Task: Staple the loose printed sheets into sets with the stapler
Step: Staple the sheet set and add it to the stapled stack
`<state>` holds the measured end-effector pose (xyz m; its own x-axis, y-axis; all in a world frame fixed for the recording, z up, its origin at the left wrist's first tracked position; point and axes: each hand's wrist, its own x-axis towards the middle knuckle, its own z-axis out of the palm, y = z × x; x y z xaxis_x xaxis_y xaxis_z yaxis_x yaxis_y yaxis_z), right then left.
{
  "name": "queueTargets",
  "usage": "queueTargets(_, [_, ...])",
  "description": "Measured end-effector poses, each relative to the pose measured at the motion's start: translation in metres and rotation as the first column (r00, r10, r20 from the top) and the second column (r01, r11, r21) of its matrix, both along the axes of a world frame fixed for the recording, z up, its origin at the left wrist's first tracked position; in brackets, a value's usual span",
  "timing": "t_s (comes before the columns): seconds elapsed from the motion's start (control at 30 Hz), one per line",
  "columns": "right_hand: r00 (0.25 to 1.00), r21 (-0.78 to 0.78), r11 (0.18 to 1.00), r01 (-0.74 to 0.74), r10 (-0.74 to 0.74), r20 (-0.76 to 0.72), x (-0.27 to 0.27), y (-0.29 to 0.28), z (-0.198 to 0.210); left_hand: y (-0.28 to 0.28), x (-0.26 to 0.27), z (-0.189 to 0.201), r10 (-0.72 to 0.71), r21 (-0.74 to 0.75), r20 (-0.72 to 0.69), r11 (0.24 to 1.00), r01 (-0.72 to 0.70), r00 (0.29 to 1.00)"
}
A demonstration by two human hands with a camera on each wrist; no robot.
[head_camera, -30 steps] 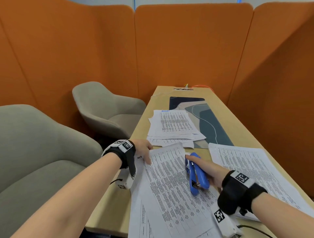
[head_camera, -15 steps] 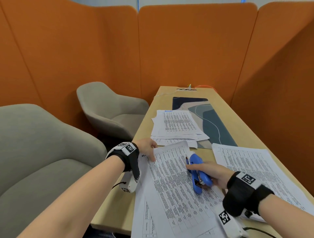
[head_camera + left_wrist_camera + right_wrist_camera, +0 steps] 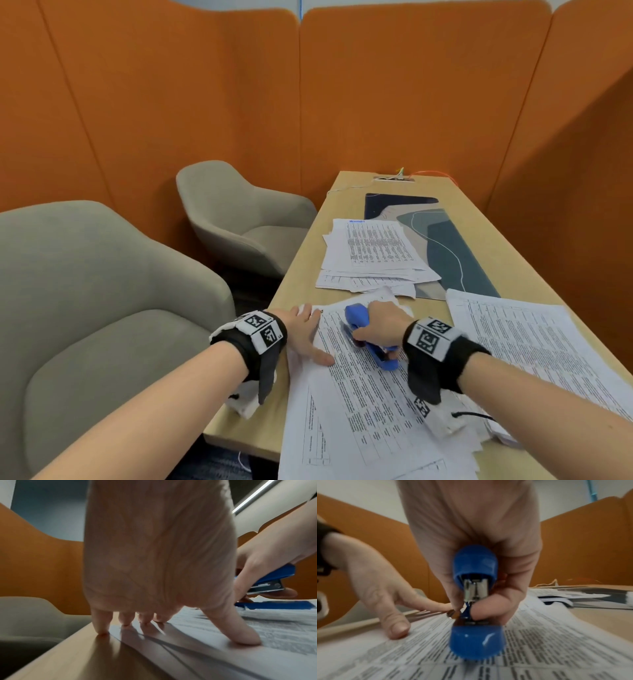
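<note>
A set of printed sheets lies on the near end of the wooden table. My left hand presses flat on its left edge, fingertips on table and paper, thumb on the print. My right hand grips the blue stapler near the sheets' top corner. In the right wrist view the stapler stands with its top arm lifted off its base. The left wrist view also shows the stapler held above the paper.
A fanned pile of printed sheets lies further up the table, partly on a dark blue desk mat. Another stack lies at the right. Two grey armchairs stand left. Orange padded walls enclose the booth.
My right hand has lifted the stapler and carried it up toward the top corner of the sheets, turning to grip it from above. My left hand has spread flat on the sheets.
</note>
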<state>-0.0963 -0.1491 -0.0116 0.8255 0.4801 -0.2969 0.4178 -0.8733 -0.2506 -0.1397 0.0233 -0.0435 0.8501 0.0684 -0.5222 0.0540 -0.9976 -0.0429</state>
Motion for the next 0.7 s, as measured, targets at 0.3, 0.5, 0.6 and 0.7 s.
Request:
queueTargets(0.3, [0.985,-0.125,0.992,0.006,0.016,0.174,-0.008,0.028,-0.008,-0.006,-0.002,0.0,0.029,0.021,0.0,0.999,-0.029,1.0])
queueTargets(0.5, [0.988,-0.147,0.988,-0.046,0.067,0.141,-0.009,0.027,0.001,-0.006,-0.004,0.001,0.022,0.013,0.015,1.0,-0.022,1.0])
queueTargets(0.6, [0.989,-0.177,0.982,-0.066,0.088,0.12,-0.008,0.03,0.007,-0.009,-0.003,0.002,0.017,0.035,0.015,0.999,-0.018,1.0])
queueTargets(0.7, [0.986,-0.176,0.978,-0.108,0.128,0.11,-0.007,0.031,0.013,-0.012,-0.002,0.003,0.016,0.05,0.007,0.999,-0.017,1.0])
